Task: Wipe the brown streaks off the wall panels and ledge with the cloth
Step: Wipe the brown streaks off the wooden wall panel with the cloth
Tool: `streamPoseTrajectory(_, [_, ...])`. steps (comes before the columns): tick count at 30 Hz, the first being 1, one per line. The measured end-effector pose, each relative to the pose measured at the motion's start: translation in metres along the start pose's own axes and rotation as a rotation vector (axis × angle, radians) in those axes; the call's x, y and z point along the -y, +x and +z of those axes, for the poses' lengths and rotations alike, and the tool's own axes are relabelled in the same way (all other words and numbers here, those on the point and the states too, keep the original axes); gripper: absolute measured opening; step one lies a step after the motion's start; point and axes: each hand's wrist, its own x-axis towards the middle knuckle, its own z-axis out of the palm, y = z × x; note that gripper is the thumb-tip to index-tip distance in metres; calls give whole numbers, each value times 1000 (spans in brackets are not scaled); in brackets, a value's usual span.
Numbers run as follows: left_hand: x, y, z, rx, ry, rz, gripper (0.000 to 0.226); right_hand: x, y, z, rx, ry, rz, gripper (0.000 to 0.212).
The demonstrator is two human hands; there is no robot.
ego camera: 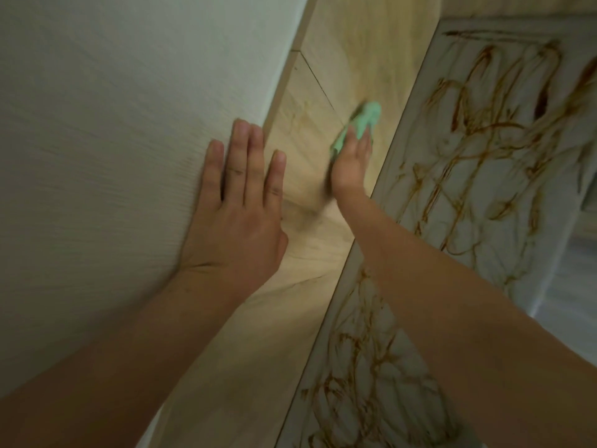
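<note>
A blurred pale grey surface (568, 286) shows at the right edge.

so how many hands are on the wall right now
2. The left hand lies flat on the white panel. The right hand presses the green cloth against the wood-look panel.

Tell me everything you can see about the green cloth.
The green cloth is small, pale mint, soft-looking and bunched into a wad, blurred here. It lies against the light wood-grain panel, pressed there by the right hand, whose fingers cover its lower part. Its upper end sticks out beyond the fingertips, and a fold shows beside the palm. Whether it is stained cannot be told.
</note>
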Motion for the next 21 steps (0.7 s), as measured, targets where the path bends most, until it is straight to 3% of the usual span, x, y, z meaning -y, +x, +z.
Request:
streamPoseTrajectory(2, [0,0,1,0,-4,-9,84,-37,-1,-2,-8,62,420,76])
streamPoseTrajectory(5, [-1,1,0,6,12,-14,83,-55,-64,3,38,38,585,74])
streamPoseTrajectory(7, [-1,0,0,5,30,-22,82,-30,-93,-1,109,6,474,76])
streamPoseTrajectory(10, [0,0,1,9,26,-17,82,46,-90,1,207,-33,4,68])
streamPoseTrajectory(12, [0,0,1,1,9,-20,83,98,-73,7,195,-18,-277,63])
streamPoseTrajectory(14, [0,0,1,1,2,-23,84,127,-40,10,129,-38,-408,62])
streamPoseTrajectory(17, [1,0,0,4,4,-20,84,116,17,4,78,-26,-149,66])
streamPoseTrajectory(19, [1,-1,0,4,16,-18,84,97,5,2,94,-21,31,67])
streamPoseTrajectory(21, [1,0,0,0,21,-16,85,83,-45,1,150,-86,-31,66])
